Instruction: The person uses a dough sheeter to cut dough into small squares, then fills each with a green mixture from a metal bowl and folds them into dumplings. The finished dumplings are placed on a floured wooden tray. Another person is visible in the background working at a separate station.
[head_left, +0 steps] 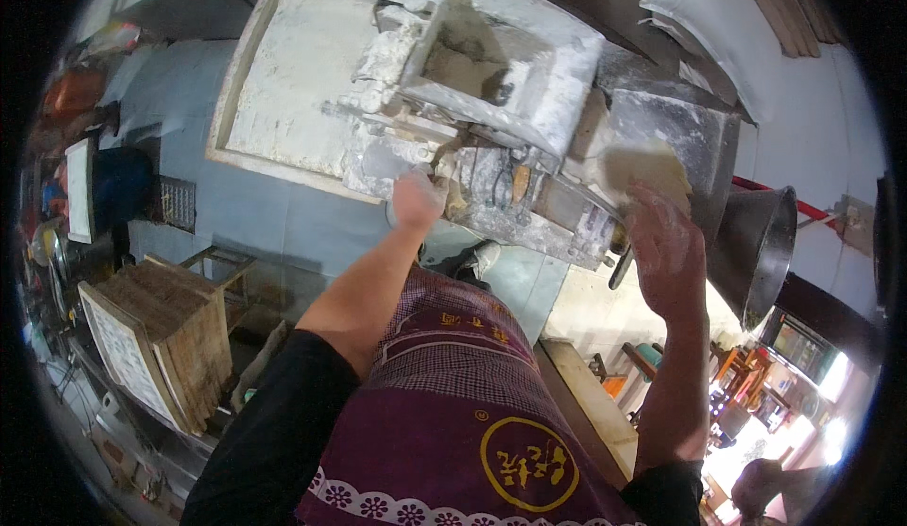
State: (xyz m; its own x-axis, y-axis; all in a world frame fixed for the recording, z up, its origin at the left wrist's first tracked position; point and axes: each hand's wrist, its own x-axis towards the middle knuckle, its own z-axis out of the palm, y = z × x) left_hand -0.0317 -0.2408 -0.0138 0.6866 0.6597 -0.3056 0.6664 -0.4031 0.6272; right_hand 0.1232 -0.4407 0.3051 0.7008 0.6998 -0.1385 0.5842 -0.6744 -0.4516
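Note:
A flour-dusted machine with a square metal hopper (pixel 576 49) on top stands in front of me. My left hand (pixel 419 199) is closed at the machine's near left side; what its fingers hold is hidden. On the right, my right hand (pixel 666 243) has its fingers stretched out over the near edge of a pale piece of dough (pixel 661 172). The dough lies on the floury surface right of the hopper. Whether the fingers press on it or only hover, I cannot tell. Beneath the hopper, the machine's floury front plate (pixel 491 181) carries a small wooden-looking piece (pixel 521 184).
A shallow wooden-rimmed tray (pixel 227 101) of white flour sits left of the machine. A dark metal bucket-shaped vessel (pixel 756 252) stands at the right. At the lower left is a wooden box-like stand (pixel 194 347). A white sack (pixel 709 16) rests at the upper right.

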